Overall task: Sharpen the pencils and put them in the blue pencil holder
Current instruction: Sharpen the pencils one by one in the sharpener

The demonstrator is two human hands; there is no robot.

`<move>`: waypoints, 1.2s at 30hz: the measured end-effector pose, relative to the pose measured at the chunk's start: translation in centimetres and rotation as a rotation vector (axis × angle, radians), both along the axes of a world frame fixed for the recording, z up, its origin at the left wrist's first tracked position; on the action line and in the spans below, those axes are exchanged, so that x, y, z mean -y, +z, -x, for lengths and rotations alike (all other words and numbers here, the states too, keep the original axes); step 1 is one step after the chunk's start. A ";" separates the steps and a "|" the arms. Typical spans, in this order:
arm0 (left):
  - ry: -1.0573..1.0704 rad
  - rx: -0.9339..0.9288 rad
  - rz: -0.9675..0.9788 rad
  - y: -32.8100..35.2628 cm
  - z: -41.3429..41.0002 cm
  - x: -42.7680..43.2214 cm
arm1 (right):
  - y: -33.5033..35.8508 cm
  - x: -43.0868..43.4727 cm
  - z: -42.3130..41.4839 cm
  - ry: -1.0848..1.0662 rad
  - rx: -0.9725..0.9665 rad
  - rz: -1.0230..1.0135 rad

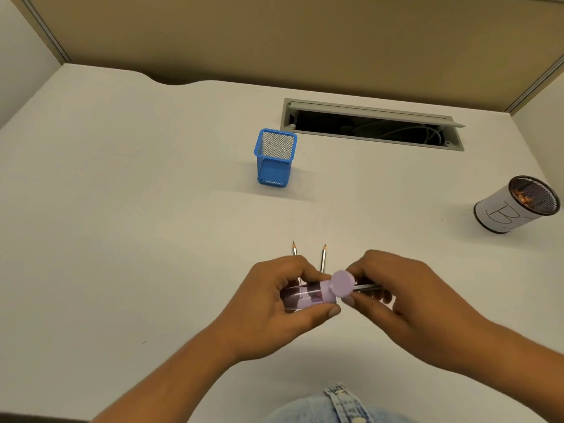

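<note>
We grip the purple sharpener in our left hand and pinch a pencil stuck into it with our right hand; two pencils lie on the desk just behind, the blue pencil holder farther back.

In the lower middle of the frame, the left hand grips a purple sharpener lying sideways, while the right hand pinches a pencil pushed into its lidded end. Just above the hands, two sharpened pencils lie on the white desk, tips pointing up-frame. The blue pencil holder stands upright at centre, a paper-wrapped mesh cup at the right edge.
</note>
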State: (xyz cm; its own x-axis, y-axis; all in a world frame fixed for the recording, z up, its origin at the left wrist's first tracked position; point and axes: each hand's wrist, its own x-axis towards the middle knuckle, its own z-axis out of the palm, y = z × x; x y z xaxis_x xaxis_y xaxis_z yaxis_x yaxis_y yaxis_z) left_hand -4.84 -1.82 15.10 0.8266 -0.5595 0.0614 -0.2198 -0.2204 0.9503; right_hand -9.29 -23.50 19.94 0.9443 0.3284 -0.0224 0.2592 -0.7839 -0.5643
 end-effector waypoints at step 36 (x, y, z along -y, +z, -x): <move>-0.187 0.853 -0.185 -2.0 0.7 -0.6 | -0.9 -1.3 0.4 -0.405 -1.094 -0.545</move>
